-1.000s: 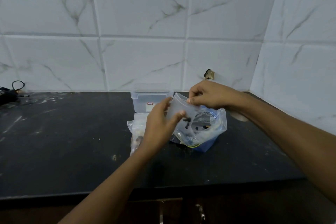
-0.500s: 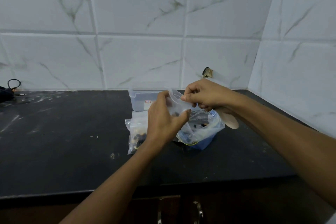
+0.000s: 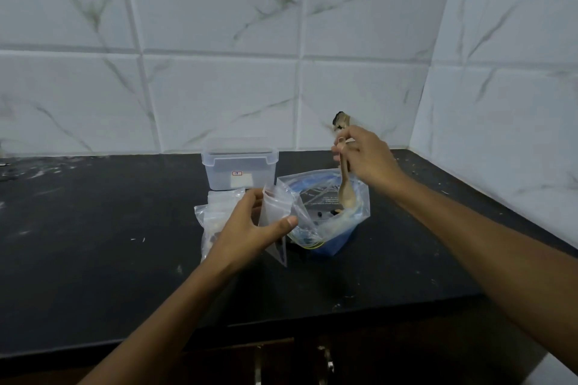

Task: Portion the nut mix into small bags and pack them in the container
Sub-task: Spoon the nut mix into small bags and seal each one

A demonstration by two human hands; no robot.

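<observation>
While the left hand point(image 3: 250, 228) pinched an empty small bag point(image 3: 276, 212) between thumb and fingers, the right hand point(image 3: 364, 158) gripped a wooden spoon point(image 3: 345, 187) by its handle, bowl down. That spoon hung nearly upright, its long axis running from the fist down into the big nut mix bag point(image 3: 328, 216), which sat open in a blue bowl point(image 3: 339, 239) on the dark worktop point(image 3: 93, 244). A few dark pieces showed at the bottom; how much was left I could not tell.

The small bag stood just left of the big one, touching or nearly so, its long axis tilted, mouth up and toward the spoon, bottom corner pointing down at the worktop. So the scoop's path looked short: lift and swing left, the right hand doing the travelling. Whether the mouth gaped wide enough was unclear.

Behind stood the clear container point(image 3: 239, 166), and beside the left hand lay a pile of bags point(image 3: 212, 216).
</observation>
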